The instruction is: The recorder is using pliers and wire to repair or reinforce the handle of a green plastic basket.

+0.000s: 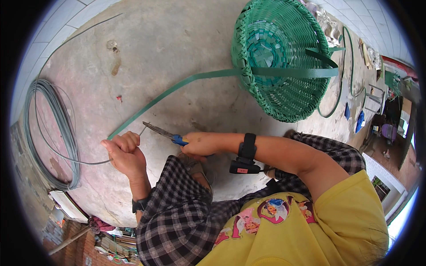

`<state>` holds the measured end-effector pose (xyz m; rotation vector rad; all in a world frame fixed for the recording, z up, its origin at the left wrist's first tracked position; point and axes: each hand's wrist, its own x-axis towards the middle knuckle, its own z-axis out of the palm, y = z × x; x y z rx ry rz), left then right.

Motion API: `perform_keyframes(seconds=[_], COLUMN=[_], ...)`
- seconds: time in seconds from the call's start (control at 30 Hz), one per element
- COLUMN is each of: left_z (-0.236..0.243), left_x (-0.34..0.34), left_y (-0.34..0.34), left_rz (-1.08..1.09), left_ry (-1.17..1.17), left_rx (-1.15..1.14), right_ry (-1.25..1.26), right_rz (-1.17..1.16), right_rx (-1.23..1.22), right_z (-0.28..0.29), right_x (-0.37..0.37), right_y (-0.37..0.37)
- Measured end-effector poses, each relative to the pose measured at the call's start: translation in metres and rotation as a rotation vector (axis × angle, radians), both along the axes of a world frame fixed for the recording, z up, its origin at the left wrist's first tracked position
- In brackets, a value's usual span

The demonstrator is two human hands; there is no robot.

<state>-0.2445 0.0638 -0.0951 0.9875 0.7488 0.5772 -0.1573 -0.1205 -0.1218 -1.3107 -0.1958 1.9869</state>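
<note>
My left hand (pixel 128 155) is closed around a grey wire (pixel 91 163) and the near end of a flat green plastic strip (pixel 155 97), which runs across to a woven green basket (pixel 290 97) at the upper right. Just to its right, my right hand (pixel 195 144) grips pliers with blue handles (pixel 162 131); their jaws are at the short length of wire rising from my left fist. Whether the jaws are closed on the wire I cannot tell. A large coil of grey wire (pixel 51 173) lies on the concrete floor at the far left, joined by loops to the held wire.
My bent legs (pixel 168 226) are below my hands. Loose green strips (pixel 328 113) trail right of the basket, near a metal frame (pixel 375 102) and blue items (pixel 359 122). A tiled wall (pixel 368 22) curves along the upper right. Clutter (pixel 115 248) stands at the lower left.
</note>
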Motion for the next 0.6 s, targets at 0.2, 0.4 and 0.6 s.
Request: perform_keyframes(seconds=[0.2, 0.4, 0.6], left_z=[0.008, 0.007, 0.003], left_x=[0.002, 0.001, 0.005], left_y=[-0.004, -0.007, -0.012], left_rz=[-0.017, -0.041, -0.092], left_ry=[0.057, 0.132, 0.312], left_rx=[0.088, 0.145, 0.202], right_ry=[-0.369, -0.614, -0.652], right_rz=[0.105, 0.239, 0.177], right_rx=[0.158, 0.122, 0.102], right_z=[-0.022, -0.018, -0.024], right_x=[-0.013, -0.020, -0.023], right_y=[0.002, 0.003, -0.002])
